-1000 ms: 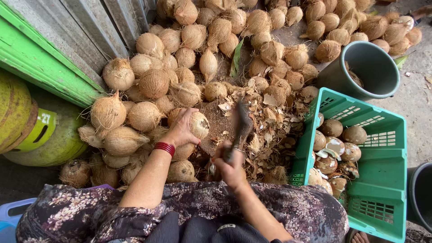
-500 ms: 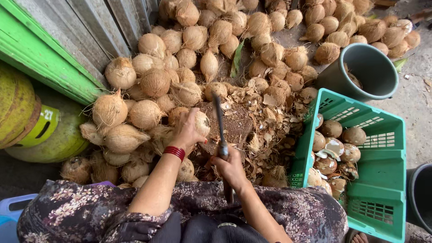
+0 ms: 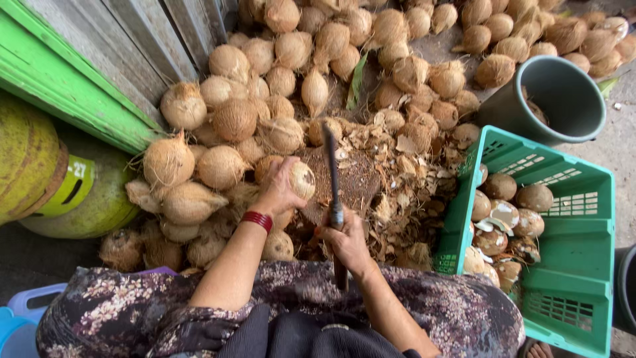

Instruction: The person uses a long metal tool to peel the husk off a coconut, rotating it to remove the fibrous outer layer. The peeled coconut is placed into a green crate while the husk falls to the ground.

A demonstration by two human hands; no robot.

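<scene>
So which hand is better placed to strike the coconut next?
Right. The right hand already grips the cleaver, its blade raised beside the coconut, which the left hand steadies.

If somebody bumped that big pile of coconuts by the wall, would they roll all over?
Probably a few would. The piled coconuts are roundish and stacked loosely, so top ones could tumble. Their shaggy husks likely grip each other and slow rolling. The one in the left hand looks solid, so probably heavy for its size.
</scene>
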